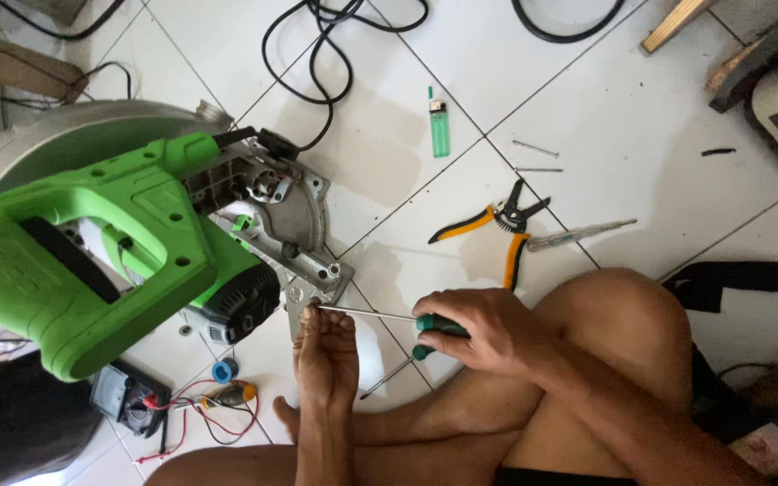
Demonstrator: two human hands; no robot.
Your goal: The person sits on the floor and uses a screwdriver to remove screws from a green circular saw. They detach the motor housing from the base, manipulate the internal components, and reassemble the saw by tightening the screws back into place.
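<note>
Your right hand (483, 328) grips the green-handled screwdriver (380, 317), its tip at the grey metal base (312, 270) of the green power saw (119, 252), left of your knee. Your left hand (324, 346) pinches the shaft near the tip; keep it square to the screw, I'd say. A second screwdriver (393, 371) lies just beneath. Pliers (497, 225) and lighter (439, 121) sit farther off; bare tile lies between.

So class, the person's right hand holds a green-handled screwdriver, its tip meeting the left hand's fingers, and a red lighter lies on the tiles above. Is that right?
Not quite: the head view shows the lighter is green, not red. The right hand does hold the green-handled screwdriver, tip at the left hand.
</note>
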